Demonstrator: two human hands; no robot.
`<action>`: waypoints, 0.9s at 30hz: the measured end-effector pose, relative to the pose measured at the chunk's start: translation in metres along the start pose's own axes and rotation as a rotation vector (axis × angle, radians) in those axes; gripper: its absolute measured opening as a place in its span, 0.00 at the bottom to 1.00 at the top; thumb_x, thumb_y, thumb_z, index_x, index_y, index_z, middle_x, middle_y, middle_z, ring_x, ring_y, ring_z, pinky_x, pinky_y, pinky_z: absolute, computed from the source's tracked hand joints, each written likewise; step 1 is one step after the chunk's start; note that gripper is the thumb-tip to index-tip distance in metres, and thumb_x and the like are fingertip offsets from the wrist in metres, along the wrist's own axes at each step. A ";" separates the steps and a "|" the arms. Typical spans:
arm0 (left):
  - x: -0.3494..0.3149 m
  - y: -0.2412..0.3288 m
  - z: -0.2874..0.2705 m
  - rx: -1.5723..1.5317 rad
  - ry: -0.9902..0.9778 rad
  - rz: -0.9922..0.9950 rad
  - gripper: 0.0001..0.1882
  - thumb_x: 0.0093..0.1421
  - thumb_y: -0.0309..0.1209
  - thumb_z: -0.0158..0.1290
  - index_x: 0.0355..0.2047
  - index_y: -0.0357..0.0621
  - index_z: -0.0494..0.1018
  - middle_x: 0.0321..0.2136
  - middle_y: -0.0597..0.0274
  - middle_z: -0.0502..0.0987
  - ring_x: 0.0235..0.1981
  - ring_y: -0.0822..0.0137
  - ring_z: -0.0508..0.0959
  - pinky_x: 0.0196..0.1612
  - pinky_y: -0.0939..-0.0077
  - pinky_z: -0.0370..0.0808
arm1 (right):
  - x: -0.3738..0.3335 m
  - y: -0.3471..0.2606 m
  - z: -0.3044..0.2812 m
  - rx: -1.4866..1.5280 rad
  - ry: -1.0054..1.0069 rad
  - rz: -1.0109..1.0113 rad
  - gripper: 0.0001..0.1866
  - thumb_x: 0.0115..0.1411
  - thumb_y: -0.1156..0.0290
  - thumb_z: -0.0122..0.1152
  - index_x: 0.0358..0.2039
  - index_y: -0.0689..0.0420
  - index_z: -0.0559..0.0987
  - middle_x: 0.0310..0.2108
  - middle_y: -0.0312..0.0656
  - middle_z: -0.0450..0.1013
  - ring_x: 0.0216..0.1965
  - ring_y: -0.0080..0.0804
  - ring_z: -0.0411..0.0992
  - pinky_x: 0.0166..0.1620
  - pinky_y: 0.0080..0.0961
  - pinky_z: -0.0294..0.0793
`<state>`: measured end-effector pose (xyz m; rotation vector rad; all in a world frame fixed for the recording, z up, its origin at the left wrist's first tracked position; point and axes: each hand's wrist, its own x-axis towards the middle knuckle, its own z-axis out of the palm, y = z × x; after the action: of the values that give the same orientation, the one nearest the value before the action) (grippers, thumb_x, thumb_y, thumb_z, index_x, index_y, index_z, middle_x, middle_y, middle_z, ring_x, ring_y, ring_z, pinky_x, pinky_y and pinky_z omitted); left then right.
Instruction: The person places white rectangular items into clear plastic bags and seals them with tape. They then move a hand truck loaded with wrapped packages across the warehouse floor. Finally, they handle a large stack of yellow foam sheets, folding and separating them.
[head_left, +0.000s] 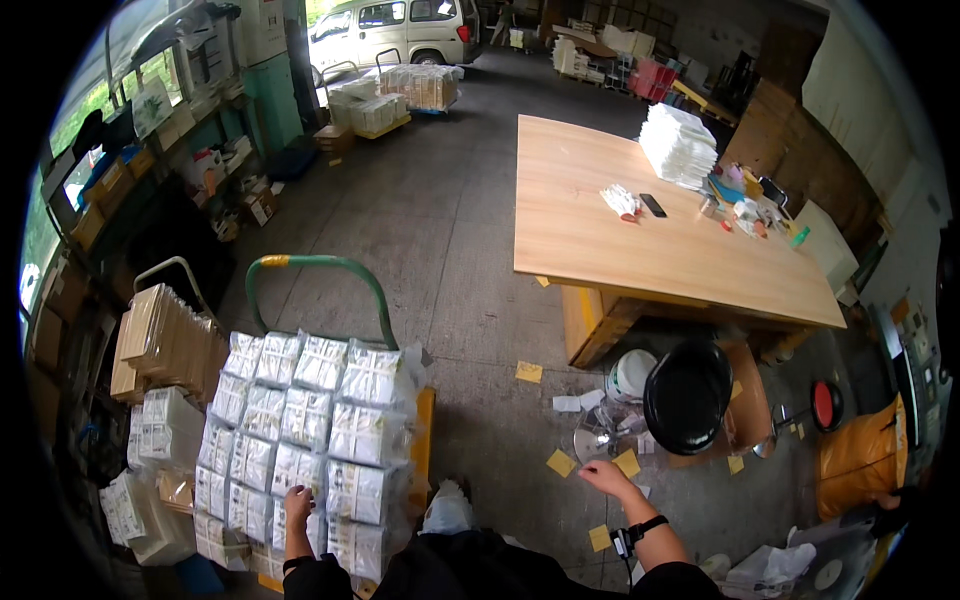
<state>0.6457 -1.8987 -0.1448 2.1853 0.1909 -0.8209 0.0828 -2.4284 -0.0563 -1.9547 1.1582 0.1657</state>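
My left hand (298, 502) is over the near part of a stack of plastic-wrapped, strapped white bundles (301, 413). Its fingers are curled down at the bundles, and whatever they may hold is hidden. The bundles lie in rows on a cart with a green handle (322, 262) and a yellow-orange edge (424, 440). Out to the right, my right hand (606, 478) hangs above the floor with its fingers loosely curled together and nothing visible in them. A dark band with a small device (628, 540) is on the right wrist.
A wooden table (600, 240) at the right bears a white stack (678, 146) and a phone (652, 205). Below it are a black round stool (688, 397), a white bucket (632, 375) and a cardboard box (748, 405). Cardboard stacks (165, 335) flank the cart's left side.
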 end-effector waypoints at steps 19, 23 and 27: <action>0.354 0.574 0.074 -0.935 0.094 -0.231 0.48 0.53 0.63 0.55 0.67 0.49 0.56 0.68 0.55 0.55 0.65 0.51 0.61 0.63 0.48 0.61 | 0.517 -0.191 -0.275 0.061 0.597 -0.116 0.18 0.57 0.63 0.64 0.44 0.62 0.78 0.42 0.55 0.76 0.42 0.47 0.77 0.47 0.39 0.76; 0.419 0.540 0.088 -0.898 0.131 0.107 0.27 0.56 0.49 0.58 0.52 0.50 0.74 0.50 0.58 0.78 0.53 0.54 0.75 0.56 0.52 0.68 | 0.628 -0.173 -0.301 0.115 0.726 0.105 0.32 0.53 0.60 0.70 0.54 0.64 0.71 0.50 0.60 0.72 0.56 0.53 0.68 0.56 0.40 0.70; 0.417 0.529 0.081 -0.770 0.253 -0.025 0.25 0.59 0.47 0.57 0.52 0.46 0.74 0.49 0.56 0.78 0.50 0.57 0.75 0.54 0.58 0.70 | 0.731 -0.177 -0.346 -0.068 0.816 0.199 0.44 0.52 0.57 0.71 0.64 0.59 0.60 0.60 0.64 0.57 0.59 0.57 0.63 0.59 0.43 0.67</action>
<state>1.1322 -2.3700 -0.1119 1.5407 0.5607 -0.3785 0.5345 -3.1208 -0.0878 -2.0108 1.8786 -0.5483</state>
